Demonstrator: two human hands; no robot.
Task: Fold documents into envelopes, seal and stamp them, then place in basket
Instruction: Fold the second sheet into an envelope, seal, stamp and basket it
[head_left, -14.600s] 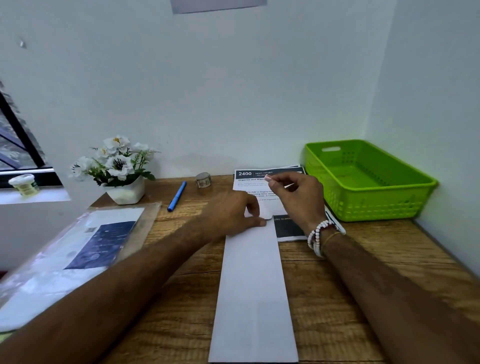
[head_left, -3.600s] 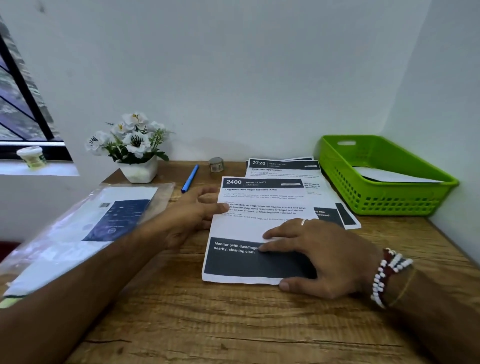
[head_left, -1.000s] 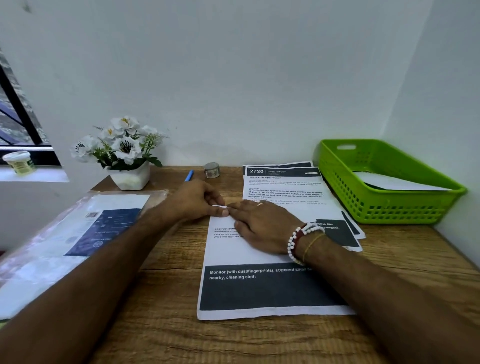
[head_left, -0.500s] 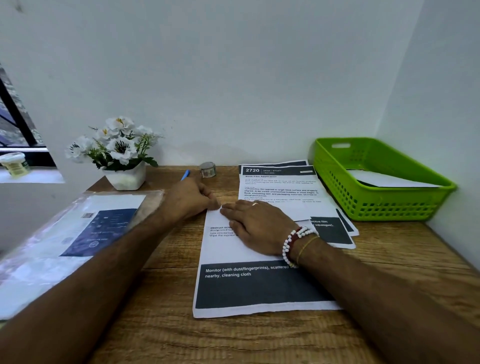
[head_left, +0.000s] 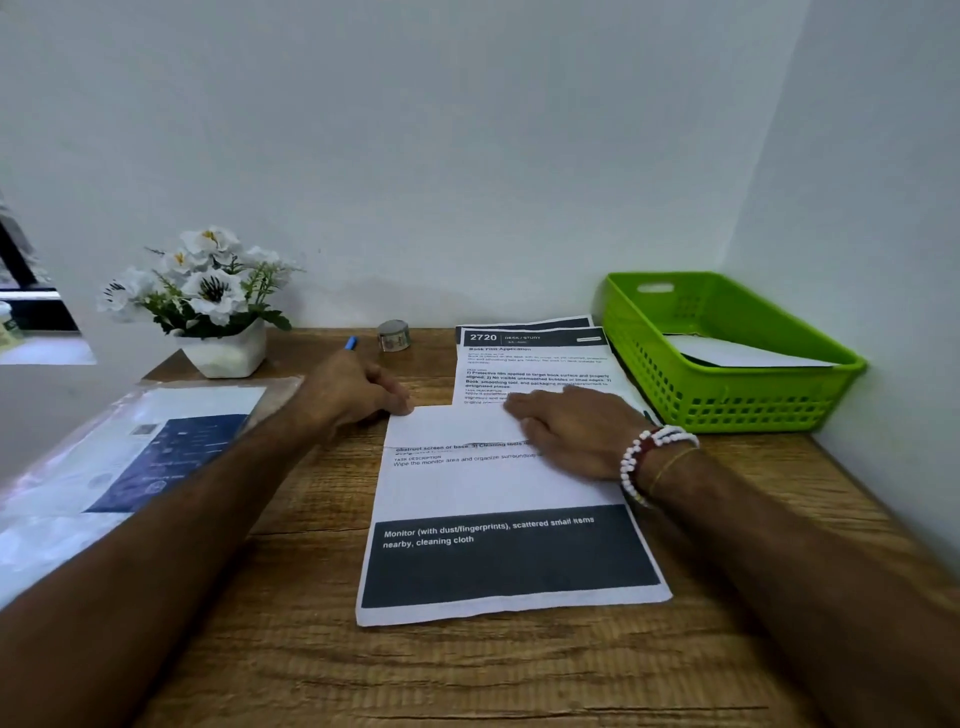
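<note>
The person was creasing the first fold of a document (head_left: 498, 493) that lay in the middle of the surface (head_left: 467, 675), its top part turned down over the printed text. The right hand (head_left: 576, 431) lay flat on the folded flap with straight fingers, holding nothing. The left hand (head_left: 353, 395) sat at the fold's left corner with bent fingers; whether it pinched the corner or only pressed it could not be told. The hands were apart, one at each end of the crease.

To do this step well, the side edges of the flap probably needed to line up with the sheet beneath before the crease was pressed. The left hand could anchor the corner while the right swept outward along the fold, so the paper did not skew or ripple.

By count:
- one document being folded
- at least two more sheets in the stack (head_left: 530, 364) behind it
- one green basket (head_left: 737, 384) at the right, holding one envelope (head_left: 737, 353)
- one blue pen (head_left: 351, 343)
- one small roll (head_left: 393, 335)
- one flower pot (head_left: 223, 353)
- one plastic sleeve (head_left: 130, 452) of papers at the left
</note>
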